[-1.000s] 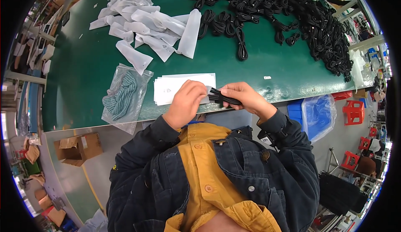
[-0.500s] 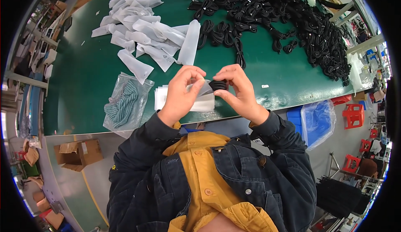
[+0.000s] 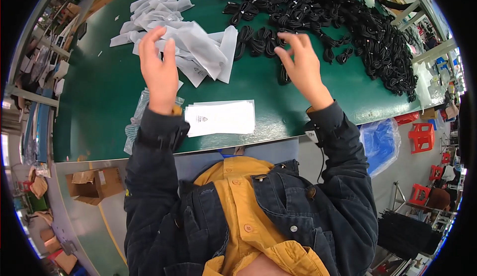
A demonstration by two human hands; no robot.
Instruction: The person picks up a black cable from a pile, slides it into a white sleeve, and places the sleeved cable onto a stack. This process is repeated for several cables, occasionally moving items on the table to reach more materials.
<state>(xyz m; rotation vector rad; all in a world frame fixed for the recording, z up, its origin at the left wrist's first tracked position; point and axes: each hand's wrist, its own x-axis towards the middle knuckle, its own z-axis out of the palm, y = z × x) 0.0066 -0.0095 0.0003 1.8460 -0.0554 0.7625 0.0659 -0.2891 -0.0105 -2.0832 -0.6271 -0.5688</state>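
My left hand [image 3: 160, 72] is raised at the left edge of a pile of white translucent pouches [image 3: 149, 8], its thumb and fingers apart and nothing held. Just right of it, a larger-looking pouch [image 3: 195, 50] lies over or hangs just above the pile; I cannot tell which. Over the near edge of the black cable bundles, my right hand [image 3: 304, 70] has thumb and fingertips apart. A bundled black cable [image 3: 284, 76] shows beneath its thumb, apparently not gripped. Between my forearms, a stack of flat white pouches [image 3: 221, 118] lies at the table's front edge.
A large heap of black cable bundles [image 3: 377, 52] covers the far right of the green table [image 3: 278, 119]. A clear bag with grey-green cord [image 3: 133, 127] is partly behind my left forearm. A cardboard box [image 3: 97, 184] and a plastic-lined blue bin [image 3: 380, 144] stand below the table.
My hands have parted from over the flat stack, where they held a pouch and a black cable bundle. The left moved up-left to the pouch pile, the right up-right toward the cables.
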